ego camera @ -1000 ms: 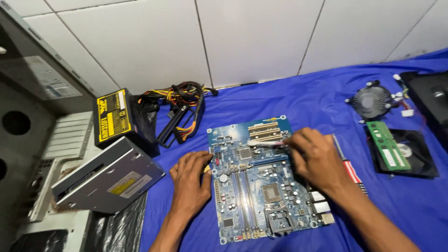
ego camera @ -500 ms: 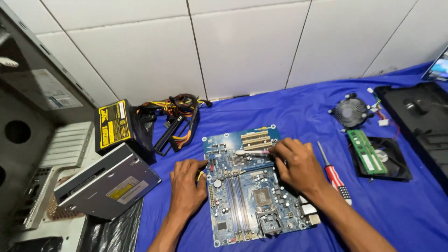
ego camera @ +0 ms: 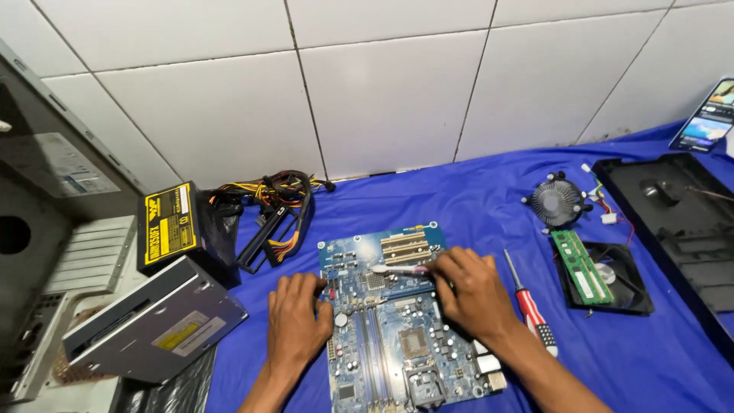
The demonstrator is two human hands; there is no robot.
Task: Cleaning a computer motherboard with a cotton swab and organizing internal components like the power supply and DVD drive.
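Observation:
A blue motherboard (ego camera: 397, 336) lies flat on a blue cloth (ego camera: 474, 191). My left hand (ego camera: 297, 321) rests palm down on the board's left edge, fingers together, holding it still. My right hand (ego camera: 470, 289) sits on the board's upper right part and grips a small white-tipped brush or tool (ego camera: 397, 269), whose tip points left over the slots near the chipset. A red-handled screwdriver (ego camera: 529, 304) lies just right of my right wrist.
A black and yellow power supply (ego camera: 176, 226) with its cable bundle (ego camera: 275, 210) is at the left, above a grey optical drive (ego camera: 153, 325). An open computer case (ego camera: 46, 229) fills the far left. A cooler fan (ego camera: 556, 200), green memory stick (ego camera: 579, 266), black panel (ego camera: 680, 222) and phone (ego camera: 707, 115) lie right.
The camera view has tilted up and shifted, showing more wall. Both hands stay on the motherboard; my right hand has moved slightly left along the slots with the tool.

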